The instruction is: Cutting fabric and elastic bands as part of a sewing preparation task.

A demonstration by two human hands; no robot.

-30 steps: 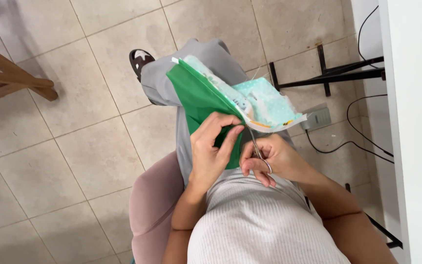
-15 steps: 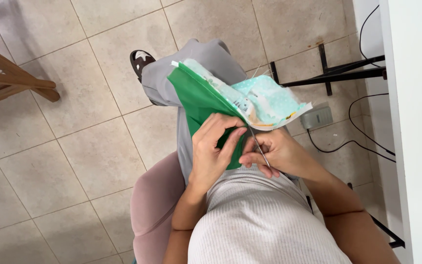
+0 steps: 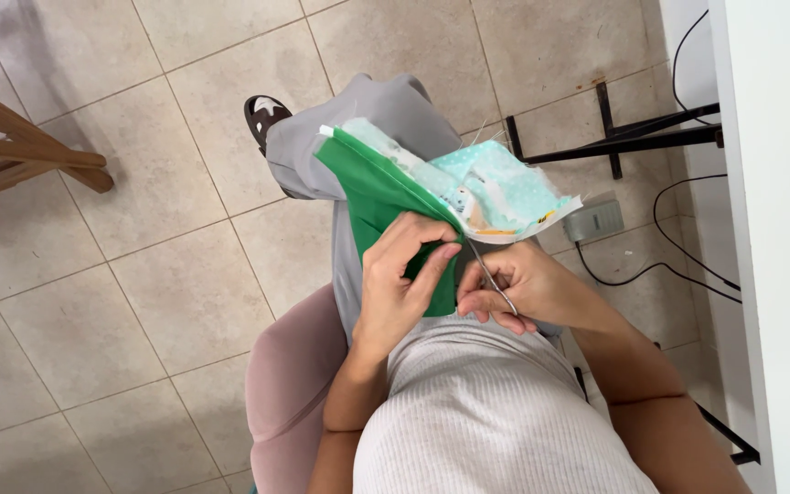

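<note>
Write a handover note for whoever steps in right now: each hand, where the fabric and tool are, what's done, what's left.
Left hand: grip pinches the green fabric at its edge, on the lap.
Right hand: grip closed on a thin metal tool, its tip at the seam where the green meets the light blue printed fabric; I cannot tell what kind of tool.
Done: both layers lie together on the crossed leg, seam exposed.
Left: seam work is in progress near the hands; how far it has got cannot be judged.

Two hands, one green cloth, one patterned cloth, one sandal.
</note>
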